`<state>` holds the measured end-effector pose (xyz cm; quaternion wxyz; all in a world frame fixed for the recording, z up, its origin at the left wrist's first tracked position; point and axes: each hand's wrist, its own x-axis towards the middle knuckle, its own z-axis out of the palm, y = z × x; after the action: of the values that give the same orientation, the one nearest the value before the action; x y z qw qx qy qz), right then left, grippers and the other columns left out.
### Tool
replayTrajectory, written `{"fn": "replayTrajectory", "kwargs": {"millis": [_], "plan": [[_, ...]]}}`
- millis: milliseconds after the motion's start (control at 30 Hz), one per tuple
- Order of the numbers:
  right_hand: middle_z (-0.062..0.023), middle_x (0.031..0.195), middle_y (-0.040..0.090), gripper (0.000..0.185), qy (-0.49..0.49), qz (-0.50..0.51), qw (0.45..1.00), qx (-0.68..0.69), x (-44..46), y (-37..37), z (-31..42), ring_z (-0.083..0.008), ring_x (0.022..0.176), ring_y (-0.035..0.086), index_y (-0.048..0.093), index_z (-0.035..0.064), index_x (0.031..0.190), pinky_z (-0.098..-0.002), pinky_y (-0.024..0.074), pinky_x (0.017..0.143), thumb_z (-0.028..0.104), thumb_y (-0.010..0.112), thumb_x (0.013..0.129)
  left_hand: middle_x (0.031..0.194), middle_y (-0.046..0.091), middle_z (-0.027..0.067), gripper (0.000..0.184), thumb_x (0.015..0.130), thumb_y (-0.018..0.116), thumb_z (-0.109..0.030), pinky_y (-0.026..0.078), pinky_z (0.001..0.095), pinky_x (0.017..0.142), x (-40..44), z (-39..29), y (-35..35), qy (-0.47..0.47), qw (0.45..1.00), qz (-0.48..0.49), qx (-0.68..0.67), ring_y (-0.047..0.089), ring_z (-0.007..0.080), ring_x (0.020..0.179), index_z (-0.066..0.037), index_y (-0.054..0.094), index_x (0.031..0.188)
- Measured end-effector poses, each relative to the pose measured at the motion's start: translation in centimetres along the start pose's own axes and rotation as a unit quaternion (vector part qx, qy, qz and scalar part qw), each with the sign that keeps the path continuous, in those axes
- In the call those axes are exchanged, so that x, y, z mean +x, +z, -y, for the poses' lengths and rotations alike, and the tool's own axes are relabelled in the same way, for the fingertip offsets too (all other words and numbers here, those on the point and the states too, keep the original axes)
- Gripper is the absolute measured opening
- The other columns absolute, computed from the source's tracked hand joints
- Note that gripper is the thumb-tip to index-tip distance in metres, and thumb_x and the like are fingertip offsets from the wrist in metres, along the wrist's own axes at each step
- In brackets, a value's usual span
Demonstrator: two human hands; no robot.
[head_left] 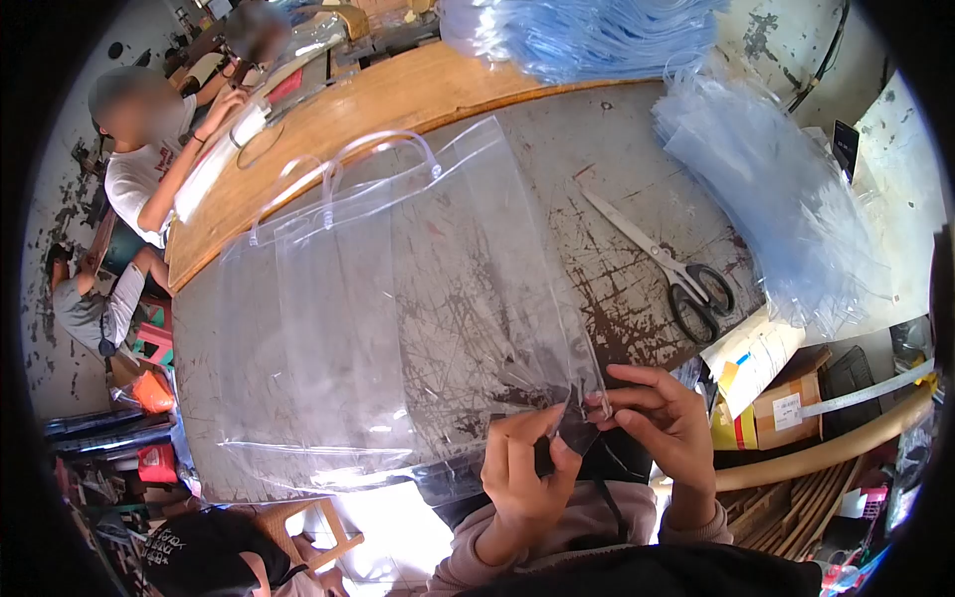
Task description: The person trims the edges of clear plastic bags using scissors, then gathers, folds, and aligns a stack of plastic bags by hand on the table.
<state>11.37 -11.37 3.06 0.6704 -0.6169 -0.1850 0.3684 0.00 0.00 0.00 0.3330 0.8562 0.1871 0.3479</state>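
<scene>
A clear plastic bag with tube-like handles lies flat across the worn grey table. Its near right corner is bunched up at the table's front edge. My left hand is closed in a pinch on that corner. Close beside it, my right hand has its thumb and a finger pressed together on the bag's edge, with another finger stretched out. Whether something small is also between the fingertips I cannot make out. Scissors with black handles lie partly spread on the table, beyond my right hand.
Bluish plastic sheets are heaped at the table's right, and more pieces are stacked at the back on a wooden board. A cardboard box stands right of my hand. Other people sit at the left and lower left.
</scene>
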Motion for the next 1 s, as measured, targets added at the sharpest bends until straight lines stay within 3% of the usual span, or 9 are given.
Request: {"fn": "replayTrajectory", "kwargs": {"millis": [67,167,367,600,700,800,900,967,1000], "plan": [[-0.0159,0.105,0.063,0.041,-0.023,0.012,1.0,0.018,-0.2,0.2,0.0,-0.0172,0.093,0.062,0.045,-0.0036,0.126,-0.0276,0.0498,0.084,-0.005,0.054,0.086,0.093,0.055,0.0153,0.024,0.081,0.057,-0.008,0.052,0.0287,0.065,0.0,-0.4,0.0,-0.038,0.995,-0.061,-0.075,0.059,0.0228,0.079,0.002,0.055,0.102],[-0.0156,0.101,0.064,0.036,-0.039,-0.007,0.999,0.0,0.2,0.3,-0.3,-0.0157,0.09,0.062,0.051,-0.0048,0.121,-0.0257,0.0506,0.08,-0.005,0.055,0.085,0.088,0.058,0.0148,0.031,0.07,0.061,0.002,0.05,0.0326,0.062,-0.3,0.1,1.0,-0.058,0.984,-0.093,-0.141,0.059,0.0269,0.074,0.004,0.054,0.1],[-0.0127,0.091,0.067,0.021,0.013,-0.033,0.999,-0.033,-0.1,0.1,0.0,-0.0134,0.082,0.063,0.062,-0.0066,0.105,-0.0232,0.0513,0.072,-0.004,0.059,0.084,0.088,0.058,0.0128,0.03,0.071,0.063,0.0,0.051,0.0325,0.062,0.3,0.0,0.1,-0.012,0.996,-0.048,-0.076,0.059,0.0253,0.074,0.002,0.058,0.1],[-0.0105,0.087,0.067,0.019,-0.028,-0.041,0.994,-0.1,0.4,-0.2,0.5,-0.0114,0.079,0.063,0.065,-0.0054,0.1,-0.0219,0.0503,0.071,-0.006,0.06,0.081,0.087,0.06,0.0102,0.027,0.072,0.063,-0.009,0.049,0.0294,0.062,0.7,0.3,0.7,0.025,0.996,-0.058,-0.062,0.059,0.0224,0.071,-0.001,0.059,0.098],[-0.0094,0.087,0.066,0.019,-0.064,-0.106,0.983,-0.139,0.8,-0.2,0.4,-0.0108,0.077,0.062,0.065,-0.0041,0.099,-0.0215,0.0512,0.067,-0.004,0.062,0.081,0.089,0.059,0.0086,0.037,0.07,0.067,-0.01,0.05,0.0289,0.063,1.7,-0.7,0.6,0.007,1.0,0.001,-0.011,0.059,0.0208,0.074,-0.004,0.061,0.107],[-0.0087,0.092,0.063,0.022,-0.062,-0.188,0.97,-0.14,1.7,-0.3,0.3,-0.0105,0.078,0.061,0.062,-0.0027,0.104,-0.0221,0.0542,0.058,-0.002,0.058,0.083,0.098,0.057,0.0083,0.045,0.073,0.067,-0.012,0.051,0.0287,0.069,3.6,-1.3,2.1,0.055,0.994,0.091,0.027,0.059,0.0203,0.083,-0.005,0.059,0.116],[-0.0062,0.086,0.061,0.028,-0.126,-0.225,0.937,-0.237,3.4,-0.5,0.1,-0.0095,0.072,0.056,0.059,-0.0003,0.11,-0.0203,0.0475,0.06,-0.001,0.06,0.081,0.113,0.055,0.011,0.043,0.078,0.06,-0.012,0.049,0.0286,0.081,4.1,-1.4,3.4,0.08,0.989,0.113,0.057,0.058,0.0226,0.098,0.001,0.055,0.119],[-0.0047,0.081,0.059,0.031,-0.136,-0.252,0.918,-0.273,3.9,-0.9,-0.1,-0.0093,0.069,0.054,0.059,0.0014,0.111,-0.0198,0.0435,0.061,-0.001,0.062,0.08,0.122,0.052,0.0153,0.043,0.081,0.056,-0.014,0.046,0.0283,0.09,4.2,-1.6,3.2,0.156,0.974,0.149,0.064,0.055,0.0247,0.11,0.003,0.052,0.12],[-0.0038,0.079,0.058,0.032,-0.16,-0.247,0.91,-0.292,4.0,-1.2,-0.3,-0.0083,0.068,0.053,0.059,0.0021,0.111,-0.0195,0.0426,0.06,-0.001,0.062,0.079,0.125,0.05,0.0211,0.043,0.08,0.057,-0.017,0.044,0.0302,0.095,4.0,-1.7,2.1,0.132,0.979,0.153,-0.009,0.051,0.0275,0.116,0.004,0.053,0.118]]}}
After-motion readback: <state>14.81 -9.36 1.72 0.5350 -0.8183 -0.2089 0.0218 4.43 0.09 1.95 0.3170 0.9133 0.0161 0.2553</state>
